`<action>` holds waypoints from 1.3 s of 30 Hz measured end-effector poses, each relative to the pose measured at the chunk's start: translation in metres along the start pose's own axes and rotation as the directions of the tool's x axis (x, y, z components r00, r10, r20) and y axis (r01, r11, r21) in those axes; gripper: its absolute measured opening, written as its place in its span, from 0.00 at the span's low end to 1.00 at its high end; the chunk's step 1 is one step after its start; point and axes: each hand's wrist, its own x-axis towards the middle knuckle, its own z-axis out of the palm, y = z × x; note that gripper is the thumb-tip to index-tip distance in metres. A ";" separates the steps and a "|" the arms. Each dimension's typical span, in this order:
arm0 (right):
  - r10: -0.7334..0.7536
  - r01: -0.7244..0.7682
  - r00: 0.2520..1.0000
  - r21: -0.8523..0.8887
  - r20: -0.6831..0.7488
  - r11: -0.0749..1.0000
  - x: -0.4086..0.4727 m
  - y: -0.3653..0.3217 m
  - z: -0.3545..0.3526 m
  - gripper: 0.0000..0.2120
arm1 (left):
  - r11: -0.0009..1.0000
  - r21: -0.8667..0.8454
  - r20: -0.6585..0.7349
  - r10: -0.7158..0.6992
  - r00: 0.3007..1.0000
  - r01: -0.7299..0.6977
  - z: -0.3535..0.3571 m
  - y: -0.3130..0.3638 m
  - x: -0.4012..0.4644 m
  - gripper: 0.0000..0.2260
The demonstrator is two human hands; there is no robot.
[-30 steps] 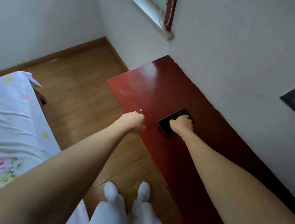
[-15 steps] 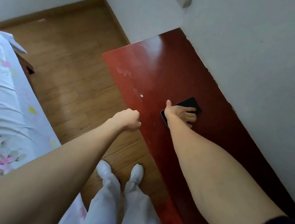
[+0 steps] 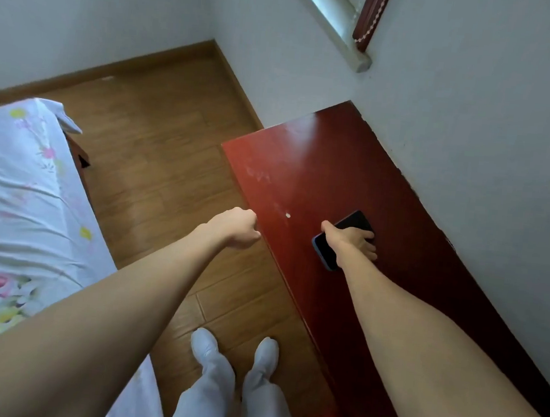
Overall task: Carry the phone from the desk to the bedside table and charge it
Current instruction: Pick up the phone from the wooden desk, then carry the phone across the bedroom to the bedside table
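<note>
The bed (image 3: 11,205) fills the 9 o'clock side, bare wooden floor (image 3: 159,151) giving open walking room between it and the desk (image 3: 307,164). The left hand (image 3: 237,226), curled into an empty fist, hangs just off the desk's near edge. At 3 o'clock the right hand (image 3: 352,241) lies over the phone (image 3: 324,252) mid-desk, thumb at one long edge, fingers over the other; I judge it should pinch both edges and lift straight up, though whether the grip is closed I cannot tell.

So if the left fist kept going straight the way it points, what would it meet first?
Probably the near long edge of the glossy red wooden desk: the left hand, curled shut and empty, hangs over the wooden floor right beside it. Its height relative to the desktop is unclear.
</note>
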 end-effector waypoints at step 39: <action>-0.598 0.893 0.198 0.109 0.777 0.438 -0.411 -0.455 0.234 0.29 | 0.592 -0.798 -0.455 -0.469 0.757 -0.113 -0.363 -0.418 -0.029 0.13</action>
